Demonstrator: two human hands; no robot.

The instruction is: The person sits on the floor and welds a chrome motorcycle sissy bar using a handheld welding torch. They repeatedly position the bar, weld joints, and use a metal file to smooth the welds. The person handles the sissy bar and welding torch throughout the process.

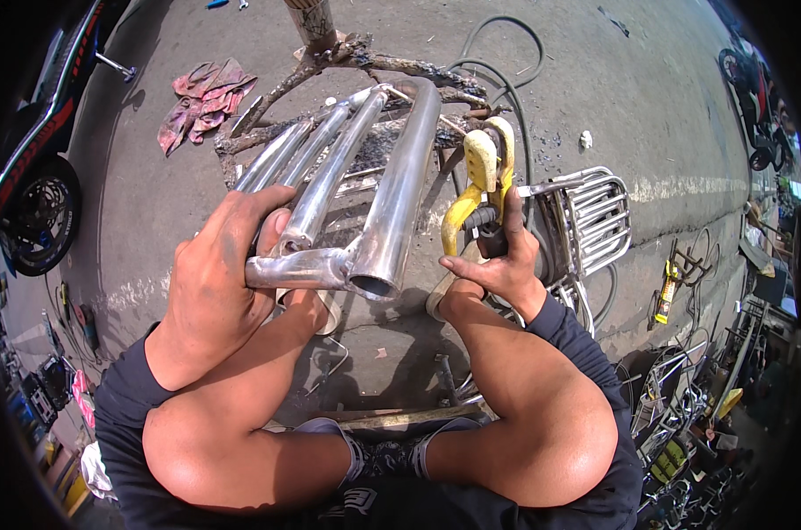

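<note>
Two loads up: tube rack [409, 177] in your left hand [215, 269], yellow clamp [482, 168] in your right hand [511, 265]

Left fingers are wrapped round the rack's near left corner; right thumb and fingers pinch the clamp at its black lower part. Rack is in front of you, tilted, its near end above your shins and its far end over the charred stand [272, 100].

Edges: your legs [524, 397] bound the near side. Second rack [602, 212] sits just beside your right wrist, so that side's tight. Cable [542, 53] loops past the clamp. Widest run of concrete floor [674, 106] is top right, beyond the cable. Red cloth [208, 99] lies left of the stand; motorcycle wheel [47, 216] is well apart, far left.

Containers: can-like cylinder [312, 22] at the stand's far side, contents can't be told. Rack's big tube end faces you, open, dark inside.
</note>
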